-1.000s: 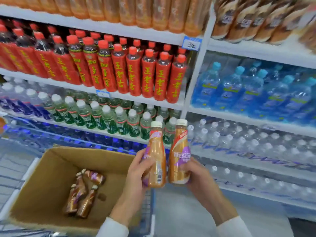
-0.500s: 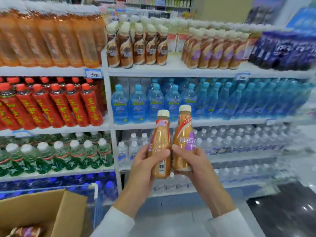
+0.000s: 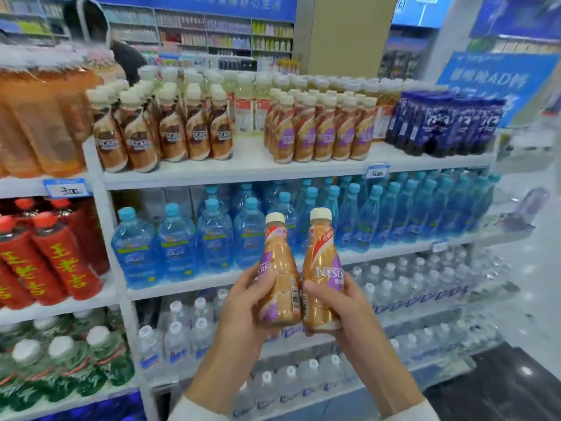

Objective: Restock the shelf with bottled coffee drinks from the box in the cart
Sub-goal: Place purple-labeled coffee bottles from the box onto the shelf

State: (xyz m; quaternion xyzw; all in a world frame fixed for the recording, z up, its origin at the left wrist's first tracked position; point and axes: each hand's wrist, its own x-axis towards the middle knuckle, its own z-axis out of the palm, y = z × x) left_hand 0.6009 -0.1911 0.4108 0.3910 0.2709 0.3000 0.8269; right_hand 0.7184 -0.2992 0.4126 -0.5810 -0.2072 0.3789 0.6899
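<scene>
Bottles [image 3: 280, 287], glossy, tapered; left hand [image 3: 239, 308], right hand [image 3: 341, 305] holding

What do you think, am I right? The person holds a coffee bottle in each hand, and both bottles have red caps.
Not quite. In the head view the left hand holds the left coffee bottle and the right hand holds the right coffee bottle, but both caps are cream-white, not red.
</scene>
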